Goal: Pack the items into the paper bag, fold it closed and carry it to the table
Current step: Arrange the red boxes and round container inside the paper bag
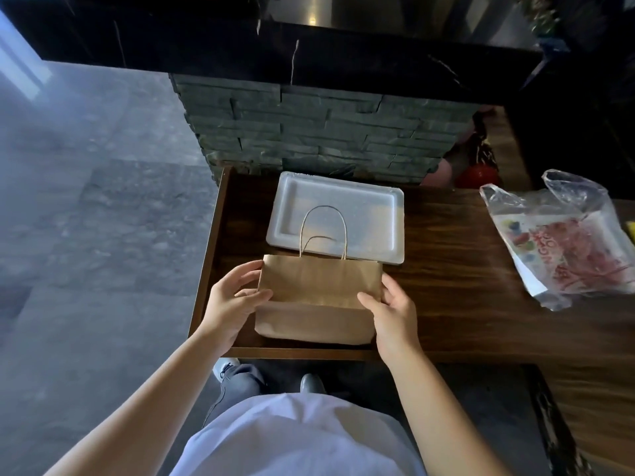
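Note:
A brown paper bag with twisted paper handles lies on the dark wooden counter, its upper part folded down over the lower part. My left hand grips the bag's left edge, thumb on the folded flap. My right hand holds the right edge the same way. The handles point away from me over a white foam tray. The bag's contents are hidden.
A clear plastic bag with printed red and white packaging lies at the right of the counter. A grey stone-clad pillar rises behind the tray. The counter's left edge drops to a grey floor. My shoes show below the counter's front edge.

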Motion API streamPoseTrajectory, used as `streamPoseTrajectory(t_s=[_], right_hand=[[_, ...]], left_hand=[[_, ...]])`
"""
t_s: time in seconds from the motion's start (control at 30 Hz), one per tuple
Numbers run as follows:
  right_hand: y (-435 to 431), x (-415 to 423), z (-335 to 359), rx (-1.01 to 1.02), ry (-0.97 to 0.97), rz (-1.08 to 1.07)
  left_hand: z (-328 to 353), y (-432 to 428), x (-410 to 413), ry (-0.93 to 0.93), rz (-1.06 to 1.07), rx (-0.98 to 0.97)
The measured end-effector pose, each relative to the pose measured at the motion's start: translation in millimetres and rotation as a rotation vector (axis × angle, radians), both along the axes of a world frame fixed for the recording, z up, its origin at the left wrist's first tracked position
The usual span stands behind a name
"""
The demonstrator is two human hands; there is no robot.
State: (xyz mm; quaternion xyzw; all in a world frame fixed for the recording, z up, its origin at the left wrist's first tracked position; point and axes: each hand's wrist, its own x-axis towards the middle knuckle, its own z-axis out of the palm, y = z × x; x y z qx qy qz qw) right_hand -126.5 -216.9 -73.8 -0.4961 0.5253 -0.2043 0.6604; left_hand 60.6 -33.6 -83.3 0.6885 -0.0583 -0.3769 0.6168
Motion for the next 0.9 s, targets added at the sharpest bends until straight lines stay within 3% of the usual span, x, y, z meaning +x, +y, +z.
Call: streamPoseTrajectory(t_s=[0.27, 0.4, 0.57, 0.67, 0.73, 0.8, 0.9], right_hand=[[-4.2, -14.7, 21.0, 0.066, -0.134, -0.025], [-3.7, -20.1, 45.9, 0.029, -0.249, 0.114], [-1.1, -21.2, 79.4, -0.313, -0.106, 0.362], [-8.0, -16.5, 97.5, -0.726, 0.088, 0.629], [-6.3, -8.0, 109.4, -0.978, 0.121, 0.695], [0.3, 5.6, 121.1, -1.049, 0.027, 0.720], [7.6, 29.8, 131.6, -0.895, 0.055, 0.914]], left_hand=[[26.1, 0.2, -17.3, -0.209, 0.053, -0.032], [50.4, -3.1, -34.7, -0.193, 0.000, -0.107], [62.3, -4.4, -44.3, -0.535, -0.042, 0.106], [71.6, -0.6, -47.5, -0.603, -0.081, 0.188], [76.9, 2.2, -48.9, -0.630, -0.184, 0.241], [79.8, 2.9, -52.7, -0.671, -0.232, 0.287], [82.3, 1.7, -58.4, -0.692, -0.202, 0.352]])
